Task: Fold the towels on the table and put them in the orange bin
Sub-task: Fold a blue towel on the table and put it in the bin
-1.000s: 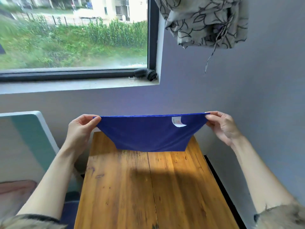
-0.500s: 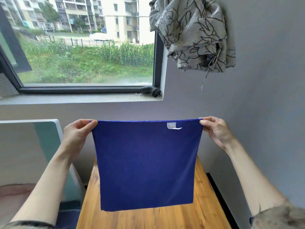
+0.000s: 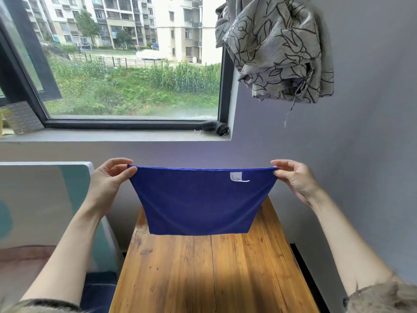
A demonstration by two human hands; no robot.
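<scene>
A dark blue towel (image 3: 200, 204) with a small white label near its top right hangs stretched in the air above the far end of the wooden table (image 3: 209, 274). My left hand (image 3: 110, 179) pinches its top left corner. My right hand (image 3: 293, 179) pinches its top right corner. The towel's lower edge swings toward the far wall, above the tabletop. No orange bin is in view.
A grey wall stands close behind and to the right of the table. A patterned grey curtain (image 3: 275, 48) is bunched up at the upper right. A window sill (image 3: 112, 135) carries a small black object (image 3: 215, 127). A white and teal panel (image 3: 45, 199) stands left of the table.
The towel hung flat and full length half a second ago; now its lower part has swung away toward the wall. My view has tilted up over the second, and both hands keep their corners.
</scene>
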